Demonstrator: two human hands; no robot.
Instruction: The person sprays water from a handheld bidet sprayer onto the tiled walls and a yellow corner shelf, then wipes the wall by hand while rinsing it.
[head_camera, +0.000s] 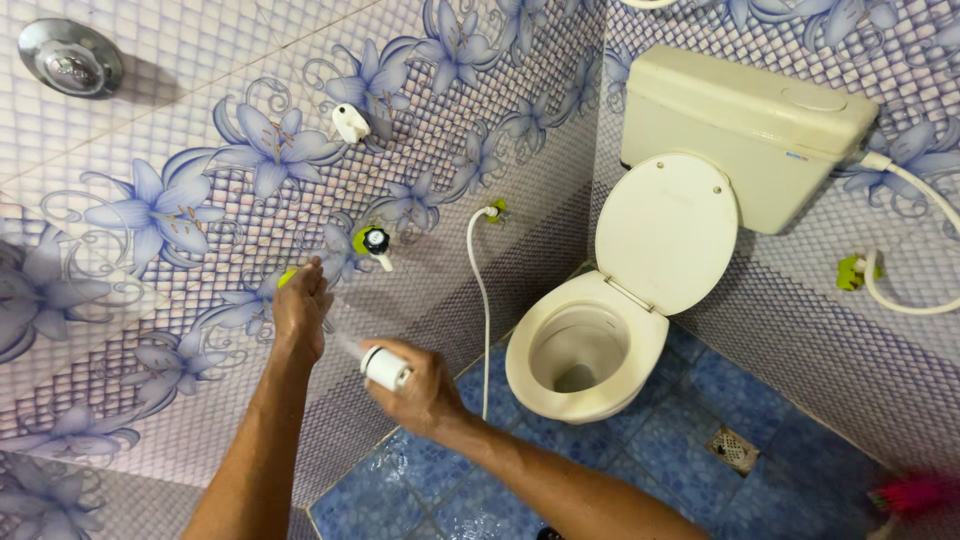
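Note:
My right hand (425, 392) is closed around a small white spray bottle (384, 366), its nozzle pointing left toward the tiled wall, with a faint mist in front of it. My left hand (301, 306) is stretched out to the wall and rests over a green tap fitting (287, 277), which it mostly hides; whether the fingers grip it cannot be told. Just right of it sits another wall tap (377, 243) with a black knob on a green base.
A white toilet (585, 350) with raised lid (668, 232) and cistern (745, 125) stands in the corner. A white hose (480, 300) hangs beside it. The blue tiled floor (690, 440) has a drain grate (735, 448). A pink brush (915, 495) lies bottom right.

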